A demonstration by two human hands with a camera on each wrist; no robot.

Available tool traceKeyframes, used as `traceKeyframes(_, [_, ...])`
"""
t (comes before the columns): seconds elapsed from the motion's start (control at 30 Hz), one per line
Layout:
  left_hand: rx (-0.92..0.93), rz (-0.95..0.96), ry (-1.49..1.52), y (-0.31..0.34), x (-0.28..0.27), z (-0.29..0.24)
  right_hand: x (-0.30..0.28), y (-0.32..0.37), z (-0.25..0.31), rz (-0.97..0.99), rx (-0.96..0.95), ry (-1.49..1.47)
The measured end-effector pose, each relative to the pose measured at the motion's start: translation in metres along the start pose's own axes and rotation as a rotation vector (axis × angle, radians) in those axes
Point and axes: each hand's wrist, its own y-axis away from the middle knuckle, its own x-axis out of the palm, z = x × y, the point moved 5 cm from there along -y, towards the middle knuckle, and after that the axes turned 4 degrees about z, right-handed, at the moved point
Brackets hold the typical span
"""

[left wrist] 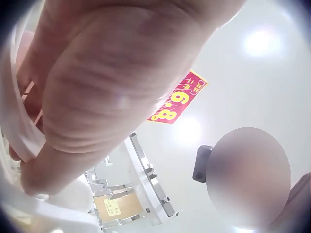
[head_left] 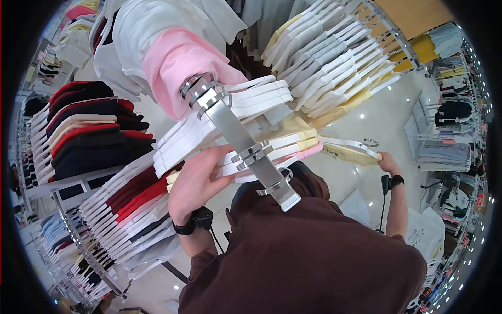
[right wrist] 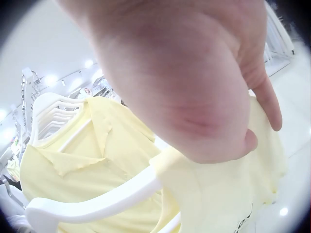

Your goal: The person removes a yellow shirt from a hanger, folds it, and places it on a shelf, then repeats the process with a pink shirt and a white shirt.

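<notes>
My left hand [head_left: 198, 180] grips white clothes hangers [head_left: 230, 166] on the near part of a metal display arm [head_left: 235, 128]. In the left wrist view its thumb [left wrist: 53, 167] lies against a white hanger [left wrist: 19, 121], the fingers partly hidden behind it. Out to the right, my right hand [head_left: 389, 163] holds a pale yellow shirt [right wrist: 218, 189] at the shoulder, where it hangs on a white hanger [right wrist: 97, 204]. That hanger's metal hook [head_left: 370, 142] is off the arm. Another yellow shirt [right wrist: 97, 145] with a collar hangs beside it in the right wrist view.
A pink garment [head_left: 183, 63] and white ones hang around the display arm's far end. Dark and red clothes [head_left: 94, 136] fill a rack on the left. White and grey tops [head_left: 329, 57] hang at the back. Clothing racks [head_left: 452, 120] line the right over a shiny floor [head_left: 366, 112].
</notes>
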Motion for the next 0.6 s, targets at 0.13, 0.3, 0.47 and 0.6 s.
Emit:
traceKeyframes(0.13, [0.008, 0.011, 0.016, 0.0, -0.007, -0.001, -0.012, -0.014, 0.005, -0.027, -0.017, 0.065])
traceKeyframes(0.3, [0.015, 0.067, -0.009, 0.0, -0.014, -0.006, -0.007, -0.024, 0.014, -0.045, -0.002, 0.065])
traceKeyframes(0.47, [0.039, 0.109, -0.002, -0.005, -0.011, 0.008, 0.005, -0.024, 0.055, -0.014, -0.011, -0.026])
traceKeyframes(0.6, [0.043, 0.132, 0.008, -0.006, -0.009, 0.008, 0.004, -0.022, 0.109, -0.02, -0.088, -0.049])
